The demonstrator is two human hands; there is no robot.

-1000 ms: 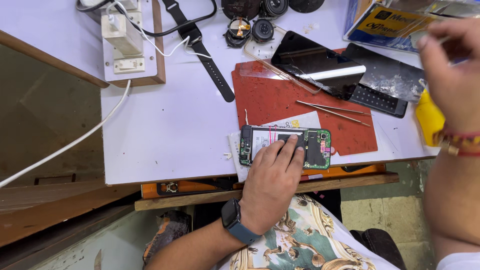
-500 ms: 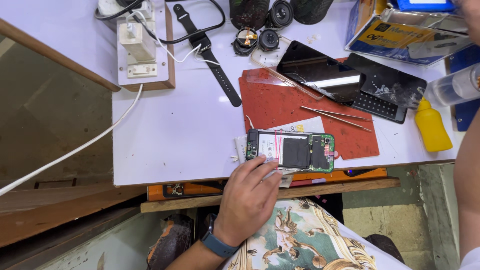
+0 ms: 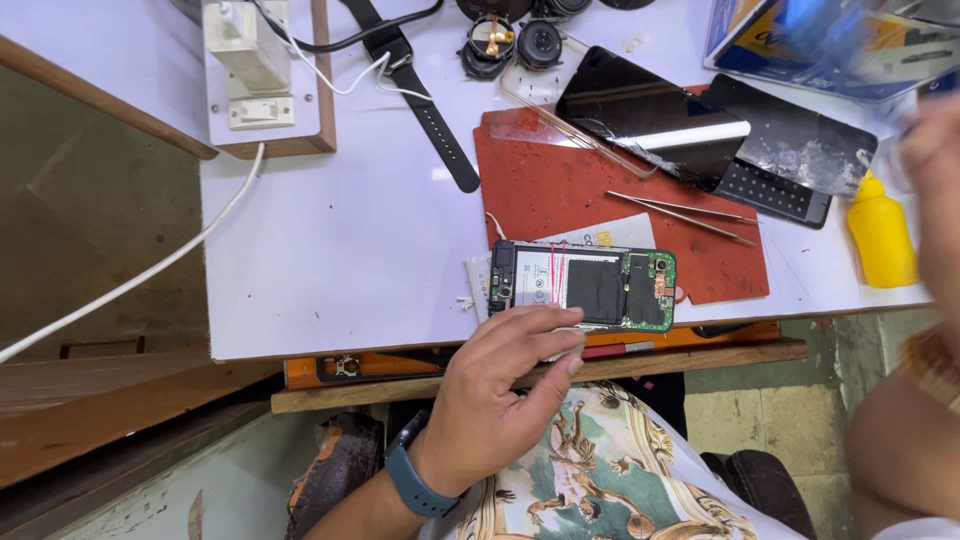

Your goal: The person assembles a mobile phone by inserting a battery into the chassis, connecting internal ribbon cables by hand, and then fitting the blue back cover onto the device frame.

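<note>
The left hand's fingers (image 3: 560, 322) are spread and relaxed, gripping nothing; the index and middle tips lie at the near edge of the opened phone (image 3: 583, 286), touching or just short of its lower rim. The left hand (image 3: 495, 390) itself hangs off the front edge of the tabletop (image 3: 340, 250), wrist in a blue band over the lap. The phone lies flat, back cover off, battery and green boards showing, at about 12 o'clock from the hand and right at the tabletop's near edge.

To handle it well, I would judge that the fingers should press on the frame only, not on the bare boards or the battery, and draw the phone inward, since it sits close to the drop.

Outward from the phone: a red work mat (image 3: 600, 190) at 12 o'clock, with thin tweezers (image 3: 680, 215) lying across it at 1 o'clock, near enough to pick without reaching over the boards. Beyond, dark phone screens (image 3: 650, 120), a watch strap (image 3: 435, 130) at 11 o'clock, a yellow squeeze bottle (image 3: 880, 235) at 3 o'clock.

The right hand (image 3: 930, 190) is a blur at the right edge; whether its fingers are open or closed cannot be told.
</note>
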